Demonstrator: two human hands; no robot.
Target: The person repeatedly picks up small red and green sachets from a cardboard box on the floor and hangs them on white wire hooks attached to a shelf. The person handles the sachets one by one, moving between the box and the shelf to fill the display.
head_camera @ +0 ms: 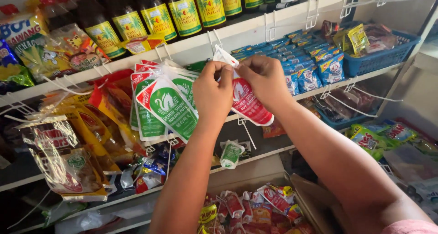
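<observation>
We see both hands raised in front of a white wire-and-board shelf unit point(255, 26) stocked with packaged goods. The left hand point(213, 91) and the right hand point(263, 80) meet at the top edge of a red sachet point(246, 104), a flat pouch with white print; each hand pinches that upper edge between thumb and fingertips, so both grips are narrow and closed on the pouch. The sachet hangs down below the hands, tilted slightly, its lower end in front of the middle shelf rail. Its top sits right at a white wire peg hook point(214, 40) that projects from the shelf edge; we cannot tell whether the pouch is already threaded on the hook. Just to the left, a bunch of green-and-white sachets point(166, 108) hangs from neighbouring hooks, close to the left wrist but not touching it as far as we can see. Above, a row of dark bottles with yellow-green labels point(182, 10) stands on the top shelf. To the right, blue packets point(305, 67) lie stacked, and a blue basket point(388, 56) holds mixed snack packs. Lower down, an open cardboard box point(315, 202) contains more red sachets point(255, 206), between the two forearms.
</observation>
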